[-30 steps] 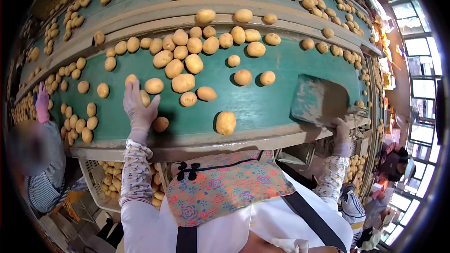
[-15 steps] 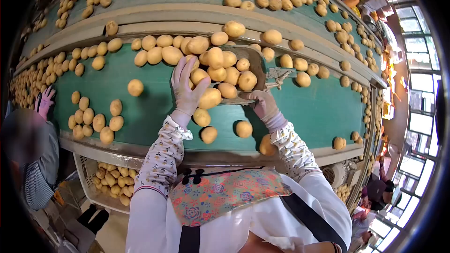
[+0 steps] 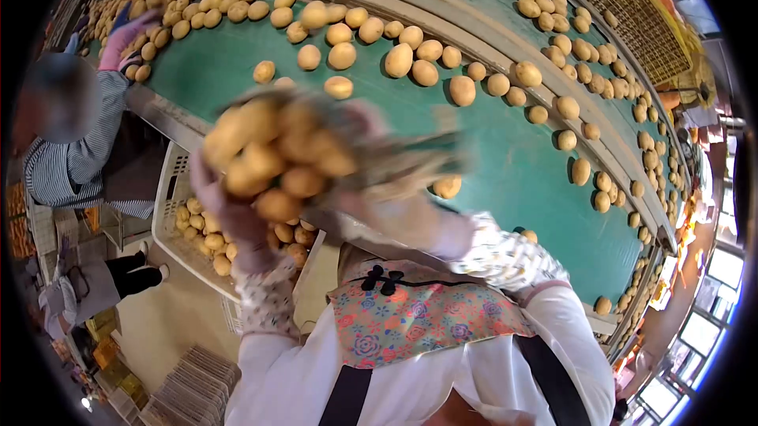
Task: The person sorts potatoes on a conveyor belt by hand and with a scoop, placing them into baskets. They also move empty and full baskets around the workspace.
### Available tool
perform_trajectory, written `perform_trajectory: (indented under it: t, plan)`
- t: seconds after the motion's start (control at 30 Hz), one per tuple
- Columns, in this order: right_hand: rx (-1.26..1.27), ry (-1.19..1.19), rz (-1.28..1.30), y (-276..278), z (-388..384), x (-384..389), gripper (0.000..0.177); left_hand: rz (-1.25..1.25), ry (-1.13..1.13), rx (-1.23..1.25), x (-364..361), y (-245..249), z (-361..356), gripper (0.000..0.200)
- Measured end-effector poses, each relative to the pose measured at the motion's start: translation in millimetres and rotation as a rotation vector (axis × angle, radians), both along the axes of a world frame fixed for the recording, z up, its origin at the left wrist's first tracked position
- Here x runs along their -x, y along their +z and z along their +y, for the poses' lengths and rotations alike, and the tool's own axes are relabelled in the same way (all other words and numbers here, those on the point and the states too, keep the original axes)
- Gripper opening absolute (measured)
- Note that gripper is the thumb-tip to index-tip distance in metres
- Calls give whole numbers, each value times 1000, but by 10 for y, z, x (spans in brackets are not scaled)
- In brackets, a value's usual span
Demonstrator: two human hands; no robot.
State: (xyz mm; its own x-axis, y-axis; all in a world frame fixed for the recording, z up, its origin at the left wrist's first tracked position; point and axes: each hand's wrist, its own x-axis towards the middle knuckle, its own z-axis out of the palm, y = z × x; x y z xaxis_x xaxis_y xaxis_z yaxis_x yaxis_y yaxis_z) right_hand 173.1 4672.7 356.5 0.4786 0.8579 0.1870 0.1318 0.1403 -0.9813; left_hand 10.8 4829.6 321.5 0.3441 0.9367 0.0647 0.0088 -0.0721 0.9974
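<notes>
Bare green belt lies right of centre, its metal rim slanting down from upper left. Left of centre, heaped potatoes rest against the left hand — finger spread blurred, can't tell — and the right hand meets the scoop, grip unclear. Below — a crate; upper left, a co-worker's hand.

Head cam, single view | worn on person's head | facing forward and down | close above hands and apron | wide round frame, belt slanting beyond
</notes>
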Motion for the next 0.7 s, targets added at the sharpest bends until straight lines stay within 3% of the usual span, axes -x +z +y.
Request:
perform_trajectory:
  t: [0.03,0.1,0.13,0.17,0.2,0.27,0.3,0.33,0.37,0.4,0.43,0.47,0.53,0.6,0.7]
  plan:
    - [-90,-27,-231,95,324,269,31,-93,167,40,319,31,74,58]
    - [-172,86,-341,-14,638,716,39,253,249,-299,1319,-252,515,59]
    - [-216,143,-391,-70,795,939,43,144,-98,247,2462,-685,1262,51]
    - [-223,93,-292,-269,923,1265,43,212,-354,784,3568,-1096,1989,43]
    - [-234,43,-196,-250,1018,1335,42,114,-69,590,3221,-942,1723,45]
    - [-223,-2,-639,-175,968,1017,41,85,471,63,2418,-560,1143,48]
    - [-210,-8,-857,-95,889,826,40,208,437,-44,2075,-544,1100,48]
    - [-139,-23,-408,-417,771,801,38,331,412,-158,1734,-526,1056,49]
    - [-37,-29,-184,-534,581,607,36,446,397,-274,1395,-506,1012,50]
    - [135,-66,-195,-486,285,313,33,538,176,-279,1107,-502,1016,58]
    - [294,-138,-250,-459,-63,54,31,824,-152,-839,1064,-809,1173,73]
    - [441,-233,-267,-406,-475,-171,29,902,-314,-777,632,-559,994,91]
    - [653,-492,-228,-260,-1354,-473,25,1175,-520,-833,220,-652,831,108]
    - [717,-796,-125,-113,-2201,-604,20,991,-438,-851,-15,-1017,1037,108]
    - [517,-1291,163,-100,-3054,-394,11,801,-431,-894,-344,-1113,1352,101]
